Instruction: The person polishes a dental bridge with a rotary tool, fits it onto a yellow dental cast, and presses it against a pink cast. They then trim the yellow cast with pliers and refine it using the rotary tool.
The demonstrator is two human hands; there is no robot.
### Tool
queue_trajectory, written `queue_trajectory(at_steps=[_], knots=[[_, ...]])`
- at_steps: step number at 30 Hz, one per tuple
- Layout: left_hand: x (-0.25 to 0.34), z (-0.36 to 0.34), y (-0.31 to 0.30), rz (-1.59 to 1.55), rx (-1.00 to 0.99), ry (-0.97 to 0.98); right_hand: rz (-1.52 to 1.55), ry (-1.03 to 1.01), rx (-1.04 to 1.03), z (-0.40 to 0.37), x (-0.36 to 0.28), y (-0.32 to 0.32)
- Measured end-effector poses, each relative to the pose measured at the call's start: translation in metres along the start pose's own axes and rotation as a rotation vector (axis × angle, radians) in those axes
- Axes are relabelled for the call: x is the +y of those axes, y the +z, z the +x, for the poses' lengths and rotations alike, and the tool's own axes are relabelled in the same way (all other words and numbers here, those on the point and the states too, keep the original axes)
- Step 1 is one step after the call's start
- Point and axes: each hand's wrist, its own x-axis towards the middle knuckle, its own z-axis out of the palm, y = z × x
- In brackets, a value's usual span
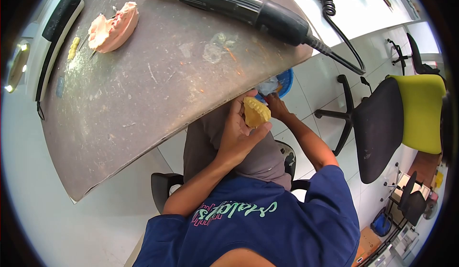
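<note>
My left hand [236, 135] is closed around a yellow plaster dental cast [256, 112], with the thumb on its lower right edge. The cast is held over my lap, just off the front edge of the table, its row of teeth toward the top. Beyond it, my right hand [276, 106] reaches down beside a blue bin [286, 81] holding whitish plastic. The fingers of this hand are mostly hidden, so I cannot see whether they hold anything.
On the worn table [143, 95] lie a black dental handpiece [229, 4] with a coiled cord [325, 1], a pink dental model [114, 30] and a small yellow tooth strip [73, 48]. A lamp [57, 25] stands at left. A green-backed chair [382, 128] is at right.
</note>
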Motion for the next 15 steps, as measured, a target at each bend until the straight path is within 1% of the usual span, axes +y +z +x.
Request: queue_trajectory(at_steps=[2, 3, 5, 6, 8, 9, 11, 12, 13, 15], knots=[[-0.002, 0.001, 0.0, -0.016, -0.005, -0.029, 0.083, -0.101, 0.059, -0.031, -0.007, -0.014], [-0.004, 0.002, 0.0, -0.039, 0.007, -0.016, 0.082, -0.095, 0.058, -0.05, -0.019, -0.033], [-0.009, 0.007, 0.002, -0.069, 0.014, -0.004, 0.335, -0.066, 0.135, -0.092, -0.058, -0.085], [-0.011, 0.01, 0.004, -0.069, 0.0, 0.016, 0.331, -0.06, 0.138, -0.111, -0.074, -0.104], [-0.018, 0.015, 0.007, -0.075, -0.02, 0.03, 0.482, -0.173, 0.215, -0.146, -0.1, -0.135], [-0.024, 0.018, 0.009, -0.07, -0.036, 0.041, 0.478, -0.164, 0.22, -0.159, -0.112, -0.145], [-0.029, 0.022, 0.012, -0.068, -0.06, 0.047, 0.401, -0.215, 0.304, -0.178, -0.128, -0.157], [-0.03, 0.023, 0.014, -0.035, -0.052, 0.047, 0.233, -0.301, 0.36, -0.182, -0.126, -0.159], [-0.03, 0.024, 0.015, 0.0, -0.043, 0.047, 0.233, -0.295, 0.364, -0.187, -0.127, -0.16], [-0.031, 0.025, 0.013, 0.052, -0.051, 0.051, 0.023, -0.206, 0.363, -0.196, -0.135, -0.165]])
